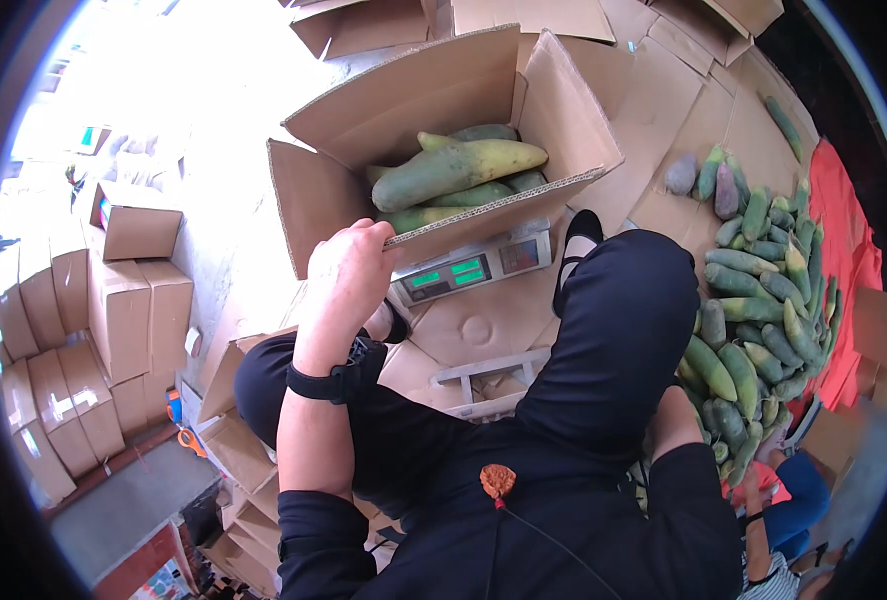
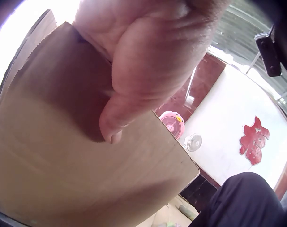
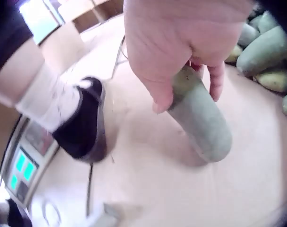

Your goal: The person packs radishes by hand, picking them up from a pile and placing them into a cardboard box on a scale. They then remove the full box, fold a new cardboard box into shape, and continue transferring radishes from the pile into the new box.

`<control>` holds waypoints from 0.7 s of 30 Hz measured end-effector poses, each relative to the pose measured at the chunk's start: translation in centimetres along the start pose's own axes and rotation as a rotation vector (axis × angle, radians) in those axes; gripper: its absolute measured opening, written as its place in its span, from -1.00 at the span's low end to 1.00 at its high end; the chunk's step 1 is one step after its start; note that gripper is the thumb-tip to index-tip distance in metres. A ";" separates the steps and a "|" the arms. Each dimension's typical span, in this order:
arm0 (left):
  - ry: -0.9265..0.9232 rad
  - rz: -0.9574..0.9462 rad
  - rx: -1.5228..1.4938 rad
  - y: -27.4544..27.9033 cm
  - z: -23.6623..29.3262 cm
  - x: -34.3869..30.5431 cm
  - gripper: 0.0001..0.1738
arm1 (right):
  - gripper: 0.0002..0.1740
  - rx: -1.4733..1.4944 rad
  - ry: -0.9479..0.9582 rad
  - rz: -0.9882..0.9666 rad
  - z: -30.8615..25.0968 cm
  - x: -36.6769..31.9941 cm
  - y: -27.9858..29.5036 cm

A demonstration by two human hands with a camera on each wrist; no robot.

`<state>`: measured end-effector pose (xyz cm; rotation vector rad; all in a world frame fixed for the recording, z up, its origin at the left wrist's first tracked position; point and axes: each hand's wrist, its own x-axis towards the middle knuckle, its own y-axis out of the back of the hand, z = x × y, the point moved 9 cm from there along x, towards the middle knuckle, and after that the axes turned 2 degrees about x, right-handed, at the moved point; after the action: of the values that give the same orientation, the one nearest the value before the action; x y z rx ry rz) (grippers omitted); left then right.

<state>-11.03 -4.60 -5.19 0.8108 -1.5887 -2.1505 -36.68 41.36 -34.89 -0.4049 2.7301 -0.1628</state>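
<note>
My left hand (image 1: 349,270) grips the near edge of an open cardboard box (image 1: 474,212), its thumb flat on the cardboard in the left wrist view. Inside the box lie several long green and yellowish gourds (image 1: 454,175). The box stands on a digital scale (image 1: 474,272) with lit green displays. In the right wrist view, my right hand (image 3: 181,42) holds a thick green gourd (image 3: 205,127) by its upper end, thumb on one side and fingers on the other. The gourd slants close over the cardboard floor sheet. In the head view my right leg hides that hand.
A large pile of gourds (image 1: 764,300) spreads at the right, beside a red cloth (image 1: 844,250). Cardboard boxes (image 1: 124,310) are stacked at the left. My feet, in black shoes (image 3: 86,123), flank the scale. Another person (image 1: 764,520) sits at the lower right.
</note>
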 end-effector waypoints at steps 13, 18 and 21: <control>-0.048 0.040 -0.007 0.0 -0.2 -0.5 -0.80 | -0.54 -0.235 0.500 -0.076 -34.2 -3.1 -20.4; -0.059 0.044 0.001 0.1 -0.1 -0.5 -0.81 | -0.46 -0.118 0.448 -0.487 -36.6 -4.6 -34.7; -0.059 0.049 0.014 0.1 0.1 -0.4 -0.83 | -0.49 -0.160 0.296 -0.656 -33.3 -4.4 -42.1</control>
<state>-10.75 -4.31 -5.00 0.7112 -1.6364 -2.1493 -34.55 4.51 4.40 -1.4138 2.7894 -0.1845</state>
